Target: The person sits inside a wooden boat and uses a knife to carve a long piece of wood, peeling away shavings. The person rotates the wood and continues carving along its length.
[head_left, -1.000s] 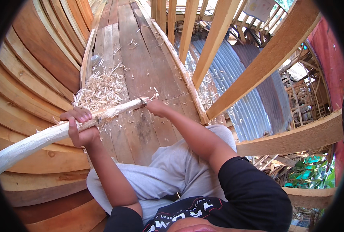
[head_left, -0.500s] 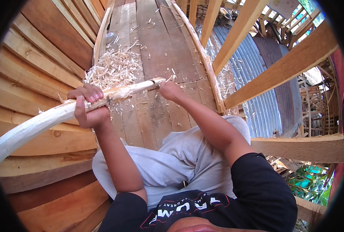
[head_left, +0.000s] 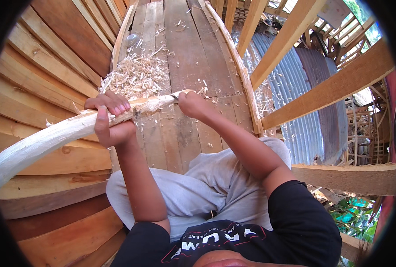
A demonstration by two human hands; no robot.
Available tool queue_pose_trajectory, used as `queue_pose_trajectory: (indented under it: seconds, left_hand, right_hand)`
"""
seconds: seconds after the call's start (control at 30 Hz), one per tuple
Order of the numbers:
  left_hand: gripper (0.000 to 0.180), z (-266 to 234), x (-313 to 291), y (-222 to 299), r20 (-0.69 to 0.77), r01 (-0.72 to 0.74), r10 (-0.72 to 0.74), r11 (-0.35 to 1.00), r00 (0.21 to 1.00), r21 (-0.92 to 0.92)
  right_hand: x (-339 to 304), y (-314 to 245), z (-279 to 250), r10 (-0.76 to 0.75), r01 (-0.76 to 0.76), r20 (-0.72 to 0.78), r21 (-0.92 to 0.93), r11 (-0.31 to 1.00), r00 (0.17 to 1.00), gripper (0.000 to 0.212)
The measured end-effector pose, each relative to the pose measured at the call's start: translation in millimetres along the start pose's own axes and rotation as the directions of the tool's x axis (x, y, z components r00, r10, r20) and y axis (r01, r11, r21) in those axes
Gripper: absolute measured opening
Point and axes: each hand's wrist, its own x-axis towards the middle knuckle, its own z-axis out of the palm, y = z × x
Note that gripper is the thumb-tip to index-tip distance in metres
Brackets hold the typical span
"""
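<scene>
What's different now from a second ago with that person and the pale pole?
The view shifted with the head camera, so the plank floor appears farther right. Along the pale pole, the right hand and its thin dark tool moved back slightly from the tip, toward the left hand. Nothing was let go or newly grasped. The left hand's grip and the heap of shavings look unchanged.

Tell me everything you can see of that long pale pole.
The pole looks like peeled wood: whitish at the left, yellower and rougher toward its right end, with slivers lifting along the upper edge. It slants up from the picture's left rim, which cuts it off, and looks bowed, though the lens may add to that. The left hand wraps around it. The closed right hand is at its right end, beside a thin dark strip too small to identify.
</scene>
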Motion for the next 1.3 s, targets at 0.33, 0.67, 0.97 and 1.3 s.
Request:
queue_pose_trajectory:
  seconds: [0.33,0.67,0.97,1.3]
  left_hand:
    - [0.014,-6,3,1,-0.298,0.023,-0.008,0.999,0.955,0.047]
    - [0.014,1,2,-1,-0.243,0.030,-0.022,0.999,0.970,0.029]
    - [0.015,2,-1,-1,-0.180,0.014,-0.014,1.000,0.984,-0.001]
    - [0.015,-4,-4,2,-0.084,0.009,-0.009,1.000,0.996,-0.010]
  right_hand:
    - [9,24,-1,-0.113,0.111,-0.023,-0.061,0.992,0.993,0.055]
    - [28,46,4,0.136,-0.138,-0.046,-0.044,0.989,0.990,0.051]
    - [17,51,-9,0.009,-0.013,-0.017,-0.257,0.966,1.000,0.038]
    - [-10,-1,-5,-0.006,0.007,-0.017,0.042,0.999,1.000,0.041]
